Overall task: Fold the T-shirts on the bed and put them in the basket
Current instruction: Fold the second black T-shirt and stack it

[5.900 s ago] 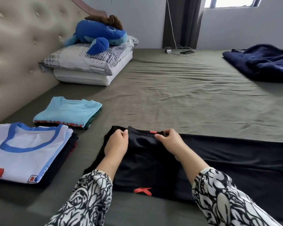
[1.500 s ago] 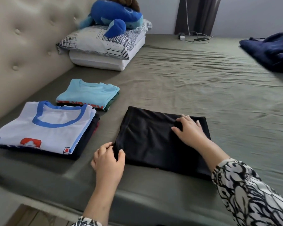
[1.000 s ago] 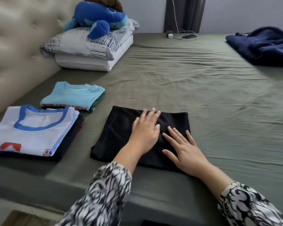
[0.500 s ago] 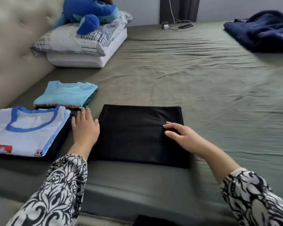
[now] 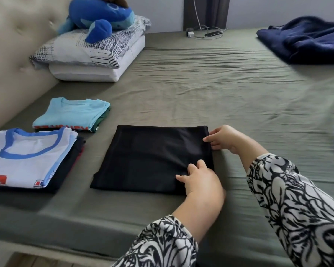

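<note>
From the head camera, the left hand (image 5: pixel 200 178) and right hand (image 5: pixel 223 138) are pinching, it seems, the right edge of the folded black T-shirt (image 5: pixel 152 158) lying beside two finished stacks (image 5: pixel 29 157); no basket is showing, so basketing remains.

Wall (image 5: pixel 278 10): pale grey, plain.
Curtain (image 5: pixel 206 12): dark — hangs behind the bed.
Headboard (image 5: pixel 14 54): beige, tufted — left side.
Sheet (image 5: pixel 220 89): olive, creased.
Floor (image 5: pixel 33 262): wood, lower left.
</note>
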